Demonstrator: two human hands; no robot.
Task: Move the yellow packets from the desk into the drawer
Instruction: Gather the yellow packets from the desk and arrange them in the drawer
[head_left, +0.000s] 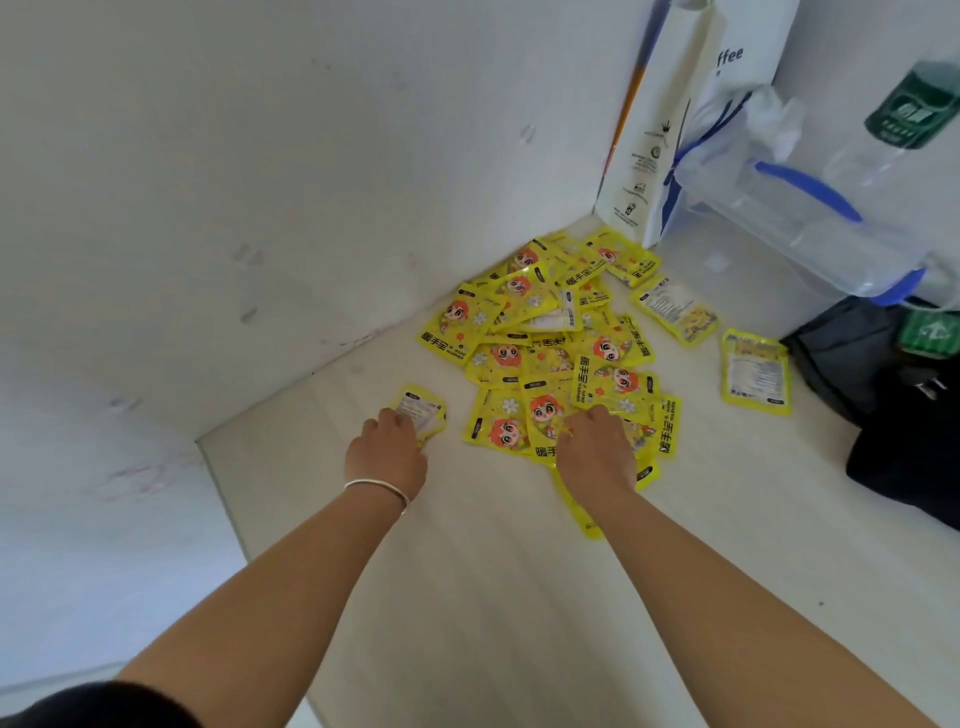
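Several yellow packets (550, 332) with a red-haired cartoon figure lie in a loose heap on the pale desk (493, 597), reaching into the wall corner. One separate packet (423, 408) lies face down at the left of the heap; my left hand (387, 452) rests on its near edge, fingers curled over it. My right hand (597, 452) presses down on the packets at the near edge of the heap, fingers bent onto them. Two more packets (756, 371) lie face down apart to the right. No drawer is in view.
A white paper bag (670, 119) stands in the back corner. A clear plastic container with blue handles (800, 208) sits at the right, a dark bag (893, 410) in front of it. White walls close the desk at left and back.
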